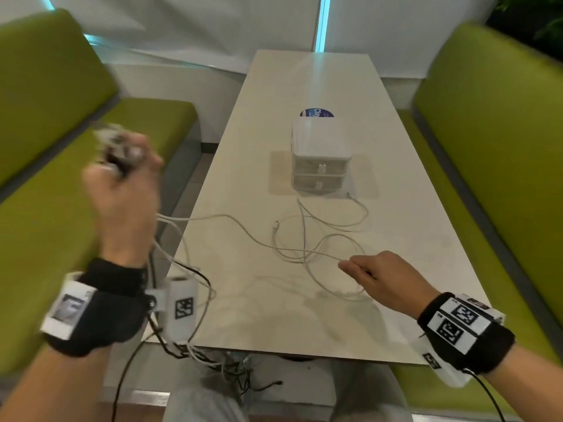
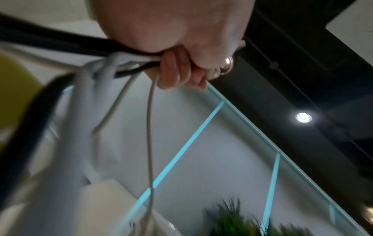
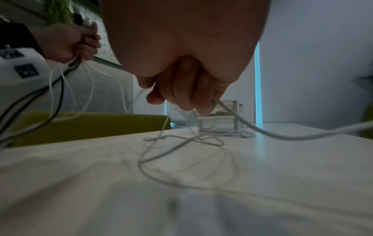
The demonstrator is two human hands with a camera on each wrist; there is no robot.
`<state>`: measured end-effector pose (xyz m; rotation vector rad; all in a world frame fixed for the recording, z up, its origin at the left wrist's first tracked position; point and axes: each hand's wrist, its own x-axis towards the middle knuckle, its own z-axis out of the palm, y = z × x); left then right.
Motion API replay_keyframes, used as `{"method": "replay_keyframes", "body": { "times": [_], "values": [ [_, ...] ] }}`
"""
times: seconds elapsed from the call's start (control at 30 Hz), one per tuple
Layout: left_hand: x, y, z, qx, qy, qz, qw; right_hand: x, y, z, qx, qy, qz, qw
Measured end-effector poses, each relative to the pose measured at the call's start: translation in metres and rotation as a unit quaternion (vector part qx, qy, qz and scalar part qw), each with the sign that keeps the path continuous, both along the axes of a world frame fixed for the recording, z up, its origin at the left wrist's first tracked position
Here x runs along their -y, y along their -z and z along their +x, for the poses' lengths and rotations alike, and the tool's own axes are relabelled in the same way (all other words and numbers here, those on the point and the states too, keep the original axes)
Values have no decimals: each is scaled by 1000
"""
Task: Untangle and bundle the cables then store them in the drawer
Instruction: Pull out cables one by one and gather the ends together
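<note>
While left hand [image 1: 122, 190] fingers grip bunched cables [image 3: 66, 83], right hand [image 1: 384, 275] fingers pinch white cable [image 1: 243, 229] above table [image 1: 426, 269]

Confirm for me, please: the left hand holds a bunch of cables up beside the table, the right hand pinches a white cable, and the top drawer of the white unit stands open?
Not quite: both drawers of the white drawer unit are shut, as the head view shows. The left hand does hold the cable bunch, and the right hand pinches a white cable.

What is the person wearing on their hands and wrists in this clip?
Both hands are bare. The left wrist and right wrist each carry a black band with white blocks printed with black square markers. Thin dark cables trail from both bands.
</note>
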<state>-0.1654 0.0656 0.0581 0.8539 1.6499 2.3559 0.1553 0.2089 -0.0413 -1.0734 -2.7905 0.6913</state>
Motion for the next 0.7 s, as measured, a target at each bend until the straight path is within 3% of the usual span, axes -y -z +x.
{"method": "replay_keyframes", "body": {
  "times": [0.07, 0.13, 0.17, 0.33, 0.4, 0.47, 0.57, 0.6, 0.7],
  "values": [
    [-9, 9, 41, -92, 85, -77, 989, 9, -6, -11, -8, -20, 0, 1000],
    [-17, 26, 78, -224, 148, -170, 948, 18, -10, -20, -15, -42, 7, 999],
    [-20, 34, 94, -254, 173, -199, 931, 21, -11, -23, -24, -48, 8, 999],
    [-24, 52, 132, -276, 331, -310, 847, 36, -21, -20, -95, -60, 4, 994],
    [-20, 48, 132, -241, 375, -343, 827, 44, -24, -16, -129, -64, -48, 988],
    [-16, 40, 128, -225, 394, -364, 813, 52, -23, -13, -171, -43, -174, 969],
    [-12, 29, 121, -219, 392, -361, 817, 67, -23, -15, -210, -15, -439, 873],
    [-11, 28, 119, -219, 389, -360, 819, 71, -23, -15, -205, -34, -460, 863],
    [-6, 27, 117, -247, 383, -376, 807, 76, -23, -21, -160, -97, -405, 895]
  ]
}}
